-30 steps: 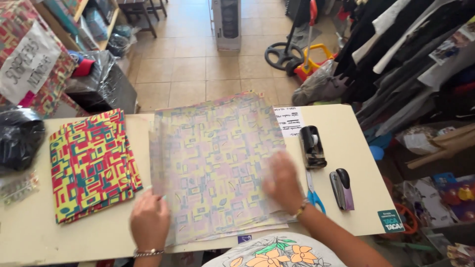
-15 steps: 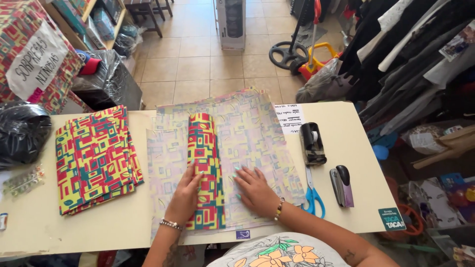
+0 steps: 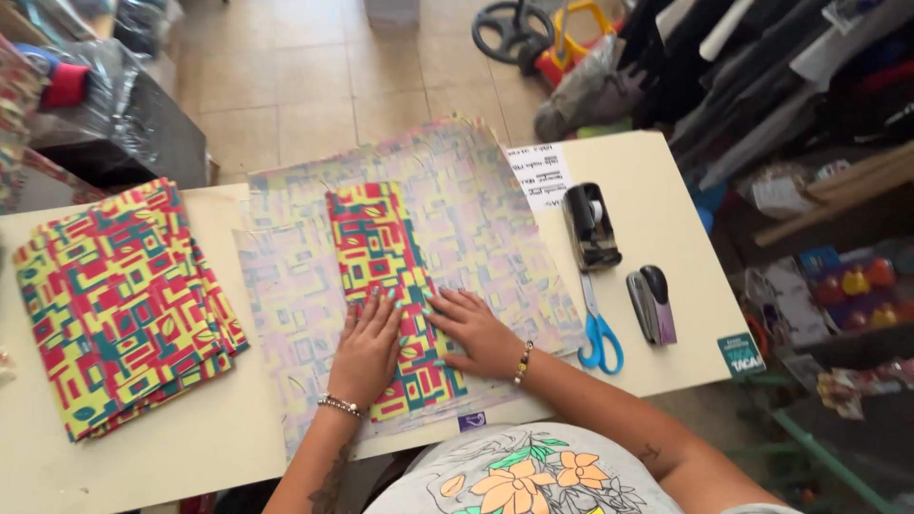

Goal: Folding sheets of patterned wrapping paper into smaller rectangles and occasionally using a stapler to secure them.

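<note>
1. Since half a second ago both hands have slid down the folded strip toward the near desk edge; the strip lies as before, camera closer.
2. Left hand (image 3: pixel 367 347) flat, palm down, fingers together and stretched out, pressing the near half of the strip (image 3: pixel 392 286). Holds nothing.
3. Right hand (image 3: pixel 476 331) flat just beside it, fingers spread wide, partly on the strip's right edge, partly on the pale cloth (image 3: pixel 476 228). Holds nothing. Beaded bracelet on each wrist.
4. Strip: bright red, yellow and green pattern, folded over, running near to far on the middle of the pale cloth, which lies spread face down on the desk (image 3: pixel 190 447).
5. Left, well apart from the hands: stack (image 3: pixel 119 305) of folded cloth in the same bright pattern.
6. Right of the cloth: blue-handled scissors (image 3: pixel 598 333), stapler (image 3: pixel 652 303), black tape dispenser (image 3: pixel 590 226), then a printed paper (image 3: pixel 543 174) at the far edge.
7. Beyond the desk: tiled floor (image 3: pixel 305 86), bag in black plastic far left.
</note>
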